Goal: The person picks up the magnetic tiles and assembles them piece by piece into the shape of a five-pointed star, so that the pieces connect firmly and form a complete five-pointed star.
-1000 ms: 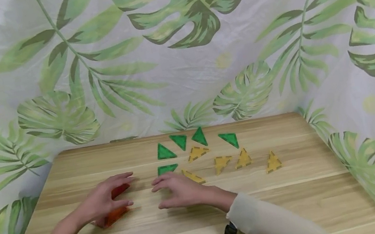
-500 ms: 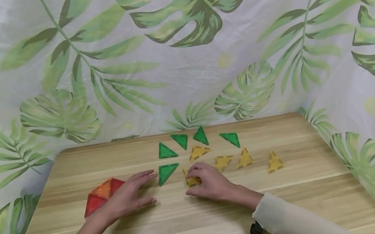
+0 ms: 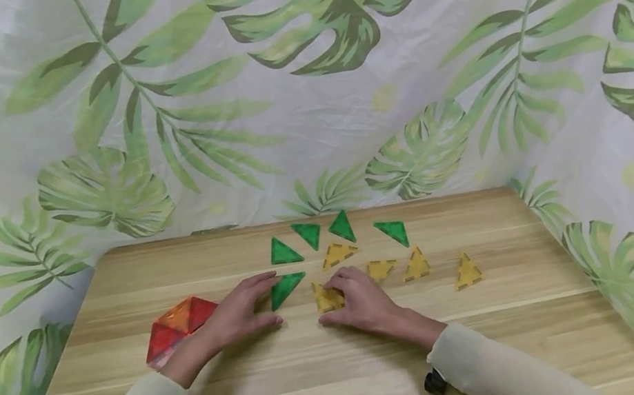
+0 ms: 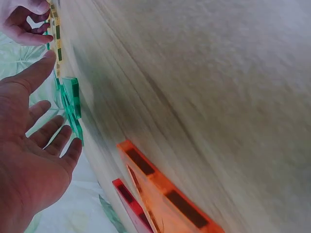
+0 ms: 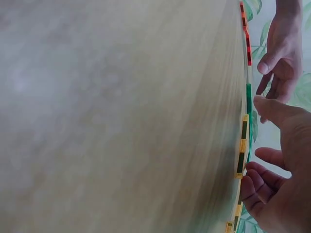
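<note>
Translucent triangular magnetic tiles lie flat on the wooden table. My left hand (image 3: pixel 242 315) reaches beside a green triangular tile (image 3: pixel 286 289), thumb and fingers spread with nothing between them; its fingertips overlap the tile's left edge in the head view, and contact is unclear. Over a yellow triangular tile (image 3: pixel 326 298) hovers my right hand (image 3: pixel 365 298), covering its right part. In the right wrist view its thumb is extended and its other fingers are loosely bent near the edge of the yellow tile (image 5: pixel 242 145); no firm pinch shows.
Red and orange tiles joined in a fan (image 3: pixel 179 324) sit left, partly behind the left forearm. Several more green tiles (image 3: pixel 284 250) lie towards the table's back edge, with other yellow tiles (image 3: pixel 415 265) to the right. A leaf-patterned cloth (image 3: pixel 304 122) hangs behind.
My left hand has moved right, from the red and orange tiles to the green tile. The right hand has shifted right from the green tile to the yellow one.
</note>
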### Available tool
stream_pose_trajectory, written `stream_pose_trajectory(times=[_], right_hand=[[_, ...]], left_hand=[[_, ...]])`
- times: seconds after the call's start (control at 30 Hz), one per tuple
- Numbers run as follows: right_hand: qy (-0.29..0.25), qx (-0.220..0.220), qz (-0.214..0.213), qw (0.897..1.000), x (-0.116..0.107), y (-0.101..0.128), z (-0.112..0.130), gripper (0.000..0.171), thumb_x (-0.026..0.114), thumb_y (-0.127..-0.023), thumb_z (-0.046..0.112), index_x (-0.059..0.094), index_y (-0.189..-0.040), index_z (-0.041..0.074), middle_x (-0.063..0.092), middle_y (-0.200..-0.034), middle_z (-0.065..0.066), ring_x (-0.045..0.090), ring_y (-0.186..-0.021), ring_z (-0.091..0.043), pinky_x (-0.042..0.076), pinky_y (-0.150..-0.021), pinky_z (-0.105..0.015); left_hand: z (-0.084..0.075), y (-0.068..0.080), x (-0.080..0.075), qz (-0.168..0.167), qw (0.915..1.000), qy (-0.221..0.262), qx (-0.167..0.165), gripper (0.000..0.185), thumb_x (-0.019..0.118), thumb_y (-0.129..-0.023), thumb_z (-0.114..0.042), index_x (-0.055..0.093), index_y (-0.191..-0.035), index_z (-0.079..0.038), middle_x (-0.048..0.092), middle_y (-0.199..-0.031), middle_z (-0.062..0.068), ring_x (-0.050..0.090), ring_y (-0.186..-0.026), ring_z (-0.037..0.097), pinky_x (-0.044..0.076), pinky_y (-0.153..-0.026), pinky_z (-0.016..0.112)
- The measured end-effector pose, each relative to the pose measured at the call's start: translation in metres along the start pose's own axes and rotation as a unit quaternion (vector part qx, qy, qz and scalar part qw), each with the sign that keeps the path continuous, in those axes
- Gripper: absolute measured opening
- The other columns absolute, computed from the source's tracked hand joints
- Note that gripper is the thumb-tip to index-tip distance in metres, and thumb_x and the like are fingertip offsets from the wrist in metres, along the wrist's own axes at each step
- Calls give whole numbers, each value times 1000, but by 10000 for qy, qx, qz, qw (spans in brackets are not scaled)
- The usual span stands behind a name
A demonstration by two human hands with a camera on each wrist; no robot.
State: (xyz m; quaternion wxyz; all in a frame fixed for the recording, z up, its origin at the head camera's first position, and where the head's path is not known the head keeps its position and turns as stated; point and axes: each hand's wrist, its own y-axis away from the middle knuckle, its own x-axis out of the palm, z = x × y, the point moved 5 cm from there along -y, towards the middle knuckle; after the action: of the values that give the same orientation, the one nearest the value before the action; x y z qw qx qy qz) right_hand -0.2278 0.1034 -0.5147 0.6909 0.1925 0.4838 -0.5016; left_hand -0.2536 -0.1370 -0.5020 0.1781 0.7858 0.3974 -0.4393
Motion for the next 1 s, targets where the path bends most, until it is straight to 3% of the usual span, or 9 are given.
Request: stream_pose_trajectory(times=[0.23, 0.53, 0.77, 1.0], right_hand=[[230, 197, 72, 9995, 7, -5, 1, 61, 92, -78, 53, 79, -118, 9, 72, -115, -5, 66, -108, -22, 57, -96, -40], [425, 82, -127, 9990, 8, -5, 4, 43, 91, -82, 41, 80, -112, 13, 72, -110, -1, 65, -103, -20, 58, -89, -38], [218, -169, -33, 9996, 11, 0, 3, 33, 88, -79, 27, 80, -108, 13, 75, -112, 1, 65, -102, -18, 57, -87, -35], [-113, -784, 326, 9963, 7, 5, 6, 37, 84, -77, 14, 79, -114, 13, 77, -119, 2, 65, -110, -19, 55, -94, -39]], left_hand=[[7, -10, 7, 76, 9999, 28, -62, 71, 87, -90, -19, 55, -151, 2, 50, -158, 24, 46, -145, 46, 39, -118, 63], [10, -17, 10, 52, 9997, -103, 225, 61, 85, -91, -12, 59, -143, 8, 57, -148, 27, 52, -138, 47, 43, -114, 62], [10, -17, 10, 84, 9988, -424, 240, 54, 87, -89, -14, 67, -135, 6, 62, -142, 24, 57, -133, 45, 47, -111, 59], [4, -10, 8, -24, 9977, -589, 324, 56, 93, -83, -19, 71, -129, 5, 69, -130, 20, 64, -120, 38, 55, -103, 54]])
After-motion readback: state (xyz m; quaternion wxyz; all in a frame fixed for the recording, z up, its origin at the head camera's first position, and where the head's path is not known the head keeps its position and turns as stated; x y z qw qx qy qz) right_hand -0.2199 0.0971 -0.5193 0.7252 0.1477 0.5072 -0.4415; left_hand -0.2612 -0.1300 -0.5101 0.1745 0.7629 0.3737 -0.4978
